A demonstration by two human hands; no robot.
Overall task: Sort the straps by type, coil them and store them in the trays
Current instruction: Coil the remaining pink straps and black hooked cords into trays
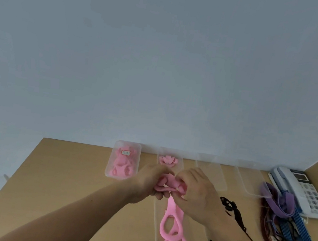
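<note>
Left hand (147,182), right hand (199,193) grip pink strap (171,206) over tray (155,222) near wall (162,59).

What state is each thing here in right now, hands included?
Left hand: grips the coiled end of the pink strap.
Right hand: pinches the same coil.
Pink strap: half coiled, tail looped loose.
Left tray: holds pink coils.
Second tray: one pink coil at far end.
Black strap: uncoiled on table.
Strap pile: tangled, unsorted.

Looks like an office: white desk phone (305,194) well right of the right hand (196,195), tan desk (65,168) beneath it, plain wall (162,59) beyond.
</note>
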